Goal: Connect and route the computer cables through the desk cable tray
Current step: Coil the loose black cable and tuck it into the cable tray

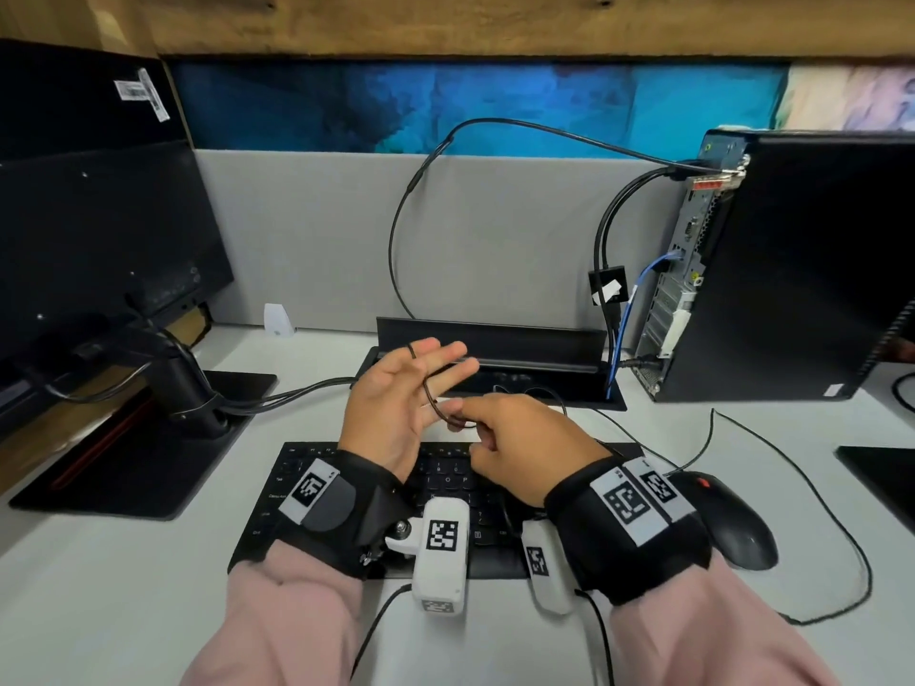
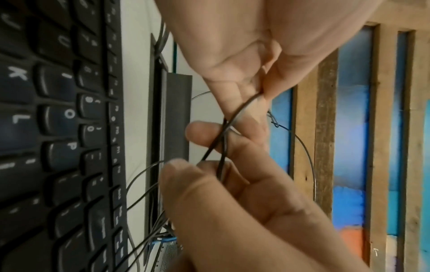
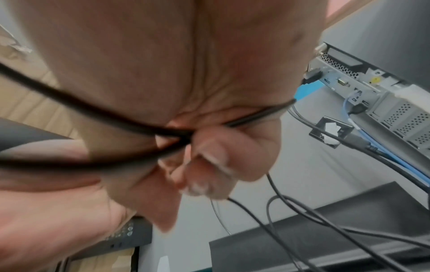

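Left hand (image 1: pixel 396 403) spread wide, cable (image 1: pixel 430 388) looped over its fingers (image 1: pixel 448 351); right hand (image 1: pixel 515 438) pinches it, apparently coiling; even loops feed best into the tray (image 1: pixel 490 339) beyond.

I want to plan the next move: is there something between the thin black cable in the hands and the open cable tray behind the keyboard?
Nothing visible blocks it. The thin black cable, looped over the left hand and pinched by the right hand, hangs just in front of the cable tray. Its lid stands open; other cables already lie inside.
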### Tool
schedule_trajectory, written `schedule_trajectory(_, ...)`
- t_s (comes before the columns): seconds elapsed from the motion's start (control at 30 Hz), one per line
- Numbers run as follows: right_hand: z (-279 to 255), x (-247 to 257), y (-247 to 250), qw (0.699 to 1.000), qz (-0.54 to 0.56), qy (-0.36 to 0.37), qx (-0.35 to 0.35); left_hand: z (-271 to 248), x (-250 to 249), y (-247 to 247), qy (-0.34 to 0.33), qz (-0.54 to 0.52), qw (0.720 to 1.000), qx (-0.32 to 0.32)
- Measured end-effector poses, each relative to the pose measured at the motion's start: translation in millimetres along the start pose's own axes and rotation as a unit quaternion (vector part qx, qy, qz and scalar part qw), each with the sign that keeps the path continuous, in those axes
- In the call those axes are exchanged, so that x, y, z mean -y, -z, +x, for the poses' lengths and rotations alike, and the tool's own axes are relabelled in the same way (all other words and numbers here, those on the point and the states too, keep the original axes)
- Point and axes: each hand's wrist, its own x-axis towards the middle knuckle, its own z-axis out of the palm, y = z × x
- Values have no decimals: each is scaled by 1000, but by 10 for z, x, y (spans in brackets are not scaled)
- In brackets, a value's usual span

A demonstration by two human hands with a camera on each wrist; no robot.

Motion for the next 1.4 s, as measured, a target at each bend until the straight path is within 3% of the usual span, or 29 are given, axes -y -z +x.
schedule_trajectory(0.23,-58,165,1,999,-35,4,27,60,20,38,-46,-70,994,-65)
schedule_trajectory(0.3,-72,198,24,998,-54,20,16,58,39,27,-51,-12,998,-42)
schedule_trajectory(0.37,-76,183,103,997,-63,34,-26,32,51,3,-61,115,991,-2)
schedule_trajectory(0.47,-81,63,284,996,-23,28,-77,-29,58,-35,-57,307,949,34)
schedule_trajectory(0.57,-90,-99,373,994,47,49,-88,-82,101,-88,-51,411,906,87)
schedule_trajectory(0.63,-86,-190,385,991,52,68,-104,-106,110,-128,-46,415,903,103)
schedule_trajectory(0.73,-80,-285,396,987,45,73,-137,-99,70,-152,-12,366,924,108)
schedule_trajectory(0.9,-31,-292,324,983,14,77,-167,-41,62,-58,-49,410,907,85)
schedule_trajectory(1.0,-17,-426,399,981,5,31,-190,-6,50,24,-56,428,899,66)
schedule_trajectory(1.1,-1,-461,355,977,-9,16,-214,-19,56,11,55,345,932,99)
schedule_trajectory(1.23,89,-339,114,976,9,-14,-219,-9,-67,26,187,66,971,133)
schedule_trajectory(1.3,111,-262,-21,989,-13,-17,-146,11,-126,69,173,-63,975,122)
schedule_trajectory(1.4,87,-116,-134,998,-51,-3,-41,44,-107,103,96,-137,984,55)
